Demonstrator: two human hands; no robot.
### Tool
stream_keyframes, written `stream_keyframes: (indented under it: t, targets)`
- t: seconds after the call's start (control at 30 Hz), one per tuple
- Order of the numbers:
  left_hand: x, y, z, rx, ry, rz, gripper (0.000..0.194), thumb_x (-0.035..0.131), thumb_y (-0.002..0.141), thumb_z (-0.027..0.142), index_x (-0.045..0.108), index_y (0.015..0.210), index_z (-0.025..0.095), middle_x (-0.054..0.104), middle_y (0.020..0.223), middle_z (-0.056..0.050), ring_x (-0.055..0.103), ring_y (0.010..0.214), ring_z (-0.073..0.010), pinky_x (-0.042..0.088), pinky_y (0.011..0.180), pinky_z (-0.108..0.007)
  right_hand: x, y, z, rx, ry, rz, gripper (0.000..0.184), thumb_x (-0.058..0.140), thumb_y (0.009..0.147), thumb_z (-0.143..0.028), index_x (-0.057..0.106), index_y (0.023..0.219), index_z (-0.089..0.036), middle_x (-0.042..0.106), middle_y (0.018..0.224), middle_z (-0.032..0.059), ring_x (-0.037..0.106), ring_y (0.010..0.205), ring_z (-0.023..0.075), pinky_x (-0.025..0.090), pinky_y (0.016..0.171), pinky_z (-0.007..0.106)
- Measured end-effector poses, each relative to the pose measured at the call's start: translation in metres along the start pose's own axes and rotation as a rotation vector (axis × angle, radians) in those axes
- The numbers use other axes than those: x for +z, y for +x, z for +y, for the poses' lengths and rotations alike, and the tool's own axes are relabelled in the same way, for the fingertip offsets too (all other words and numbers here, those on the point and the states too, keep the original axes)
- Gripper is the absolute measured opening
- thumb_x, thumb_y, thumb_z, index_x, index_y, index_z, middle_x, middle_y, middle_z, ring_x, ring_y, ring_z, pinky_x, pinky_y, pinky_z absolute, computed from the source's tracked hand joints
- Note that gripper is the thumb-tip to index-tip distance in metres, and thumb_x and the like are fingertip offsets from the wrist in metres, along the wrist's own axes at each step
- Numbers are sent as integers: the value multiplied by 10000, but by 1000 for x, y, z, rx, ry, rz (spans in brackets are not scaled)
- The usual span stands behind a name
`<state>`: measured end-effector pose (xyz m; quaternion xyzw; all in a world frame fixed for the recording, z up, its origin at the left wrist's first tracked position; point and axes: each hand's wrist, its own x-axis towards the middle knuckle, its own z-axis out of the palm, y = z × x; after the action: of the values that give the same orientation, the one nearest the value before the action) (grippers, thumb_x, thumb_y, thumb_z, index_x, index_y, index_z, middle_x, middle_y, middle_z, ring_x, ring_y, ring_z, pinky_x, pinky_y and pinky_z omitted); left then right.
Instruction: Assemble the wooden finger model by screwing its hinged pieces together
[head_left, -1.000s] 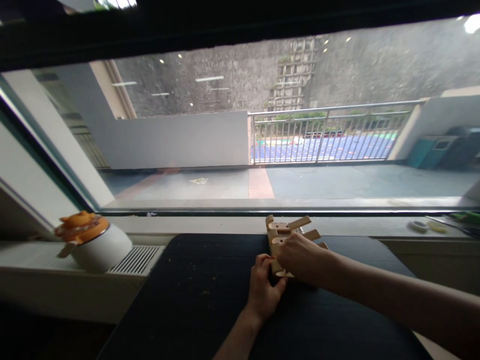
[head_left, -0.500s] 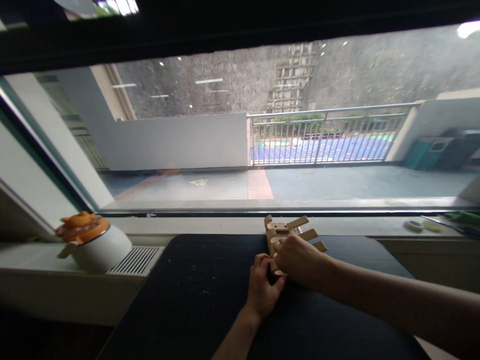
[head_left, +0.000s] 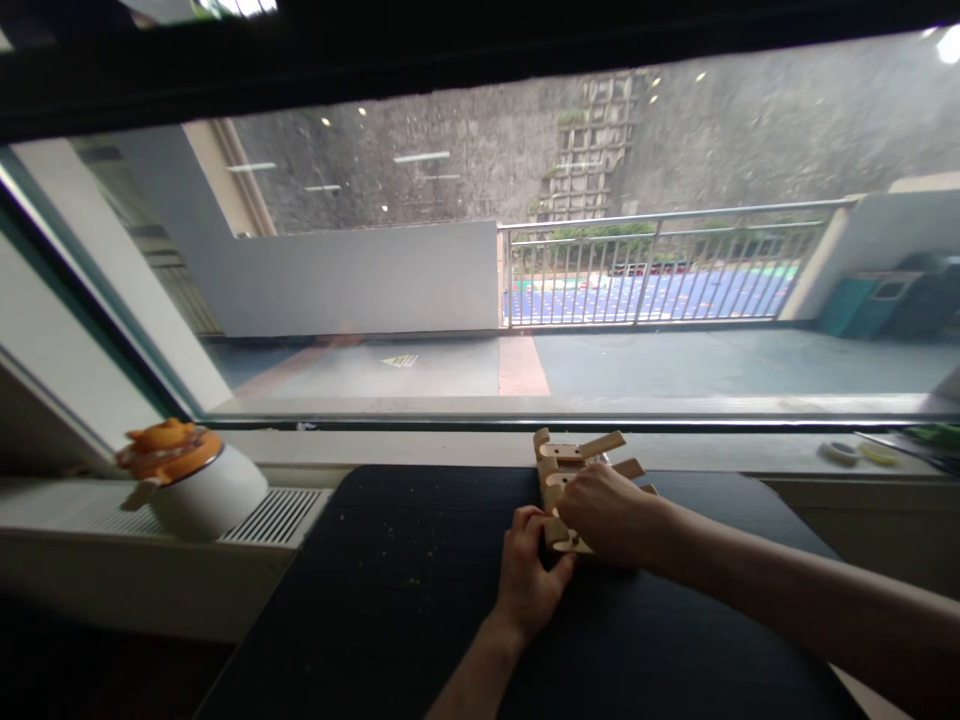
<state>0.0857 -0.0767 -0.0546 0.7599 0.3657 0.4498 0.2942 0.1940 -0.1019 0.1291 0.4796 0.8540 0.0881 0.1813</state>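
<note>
A light wooden assembly (head_left: 550, 465) with round-ended slats and small dark holes lies at the far edge of the black table. Several flat wooden paddles stick out from its right side. My left hand (head_left: 525, 572) is closed around its near left corner, with the thumb along the front. Over its middle, my right hand (head_left: 609, 508) reaches in from the right with curled fingers pressed down. The back of that hand hides its fingertips and whatever they pinch.
Pale crumbs lie on the black table (head_left: 390, 620), left of the hands. A white pot with an orange cat-shaped lid (head_left: 206, 490) stands on the ledge at left. Tape rolls (head_left: 840, 453) sit on the sill at right. A window closes off the far side.
My right hand has shifted slightly, uncovering more of the assembly's near end, where a slat with a hole now shows. My left hand keeps its place. The view has moved a little.
</note>
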Motion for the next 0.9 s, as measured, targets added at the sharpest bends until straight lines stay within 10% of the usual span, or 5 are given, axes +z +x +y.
stream_keyframes:
  t: [0.9]
  targets:
    - [1,0,-2,-17,-3,-20,314,618,675,104,570,971,196,558,1066,-58,570,953,-219,483,884,-368,22,-3,-3,37,-48,49,170,532,779,-16,687,784,-87,689,837,164,654,807,262,432,546,285]
